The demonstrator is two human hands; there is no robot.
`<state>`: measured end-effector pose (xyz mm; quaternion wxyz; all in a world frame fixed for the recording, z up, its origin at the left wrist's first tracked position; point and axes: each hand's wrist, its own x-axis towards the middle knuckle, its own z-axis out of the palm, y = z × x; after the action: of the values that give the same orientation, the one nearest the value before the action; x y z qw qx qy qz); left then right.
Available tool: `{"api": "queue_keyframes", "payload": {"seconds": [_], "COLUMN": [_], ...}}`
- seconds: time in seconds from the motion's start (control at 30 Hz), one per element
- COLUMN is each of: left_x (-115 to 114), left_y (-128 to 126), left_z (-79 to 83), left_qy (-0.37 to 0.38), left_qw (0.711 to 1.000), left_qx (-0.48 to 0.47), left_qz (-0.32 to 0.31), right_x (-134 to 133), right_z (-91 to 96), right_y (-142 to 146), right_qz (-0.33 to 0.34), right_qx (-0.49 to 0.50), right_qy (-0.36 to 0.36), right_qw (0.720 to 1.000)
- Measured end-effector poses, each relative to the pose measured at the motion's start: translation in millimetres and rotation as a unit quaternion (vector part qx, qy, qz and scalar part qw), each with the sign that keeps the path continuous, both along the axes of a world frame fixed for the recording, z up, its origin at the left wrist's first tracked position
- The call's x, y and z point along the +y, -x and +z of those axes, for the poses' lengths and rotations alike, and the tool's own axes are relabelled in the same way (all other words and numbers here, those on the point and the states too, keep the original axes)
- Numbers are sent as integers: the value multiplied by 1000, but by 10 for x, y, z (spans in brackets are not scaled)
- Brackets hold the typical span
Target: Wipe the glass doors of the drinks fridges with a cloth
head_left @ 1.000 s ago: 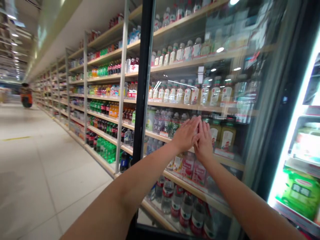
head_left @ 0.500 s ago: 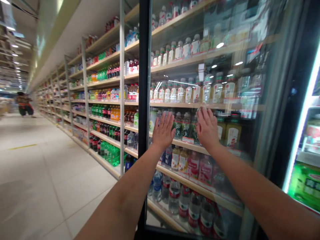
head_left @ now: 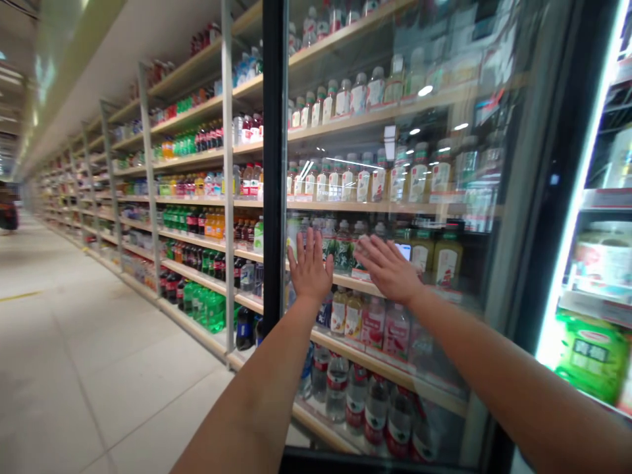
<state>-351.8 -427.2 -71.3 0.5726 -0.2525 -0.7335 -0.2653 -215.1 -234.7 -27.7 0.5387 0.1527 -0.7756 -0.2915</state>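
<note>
one long run of drink shelves [head_left: 228,118] stretches away toward 9 o'clock. pale tiled floor [head_left: 133,388] spreads from 7 to 9 o'clock. a glass door [head_left: 274,145] with a black frame, the thing the hands are at, fills the centre and reaches round from 12 to 5 o'clock; bottles on wooden shelves show through it, mixed with reflected lights. a brightly lit cooler [head_left: 607,197] stands at 3 o'clock. far off at 9 o'clock is a blurred person [head_left: 8,210], cut by the edge. a green package [head_left: 590,355] sits in the cooler, toward 4 o'clock.

the left hand [head_left: 311,270] is at 6 o'clock, just below centre, fingers spread, pointing to 12. the right hand [head_left: 394,270], near 4 o'clock, is flat, fingers nearly together, pointing to 10. the hands are apart; whether the palms touch the glass, i cannot tell.

smallest, behind the glass: red-labelled water bottles [head_left: 376,411] at 5 o'clock.
</note>
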Motion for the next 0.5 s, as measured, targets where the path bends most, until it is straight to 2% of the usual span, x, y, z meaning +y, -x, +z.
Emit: {"api": "queue_keyframes", "payload": {"seconds": [0.07, 0.1, 0.17, 0.2, 0.23, 0.27, 0.3, 0.37, 0.4, 0.43, 0.47, 0.5], "left_x": [-2, -2, -2, -2, -4, -7, -10, -17, -20, -22, -24, -25], "left_y": [-6, -7, -9, -12, -15, -20, -26, -36, -40, -43, -45, -46], "left_z": [15, 19, 22, 22, 22, 23, 24, 29, 32, 35, 38, 41], "left_qy": [2, 1, -3, -4, -4, -4, -3, -1, 0, 0, 0, 0], "left_qw": [1000, 1000, 1000, 1000, 1000, 1000, 1000, 1000, 1000, 1000, 1000, 1000], "left_qx": [-8, -10, -12, -13, -14, -15, -17, -18, -18, -19, -19, -20], "left_qz": [-3, -5, -9, -11, -13, -14, -15, -16, -16, -17, -17, -18], "right_x": [45, 76, 145, 175, 200, 218, 229, 241, 247, 256, 271, 290], "right_z": [30, 79, 181, 205, 202, 175, 133, 63, 58, 77, 114, 156], "right_y": [-37, -54, -85, -97, -109, -123, -138, -172, -189, -203, -214, -221], "right_qz": [5, 1, -12, -19, -24, -26, -24, -13, -11, -12, -18, -25], "right_qx": [-55, -49, 39, 96, 138, 151, 131, 32, -13, -34, -25, 12], "right_qy": [-52, -35, 71, 128, 165, 169, 135, 14, -33, -49, -30, 19], "right_qw": [997, 998, 997, 987, 976, 974, 982, 999, 999, 998, 999, 999]}}
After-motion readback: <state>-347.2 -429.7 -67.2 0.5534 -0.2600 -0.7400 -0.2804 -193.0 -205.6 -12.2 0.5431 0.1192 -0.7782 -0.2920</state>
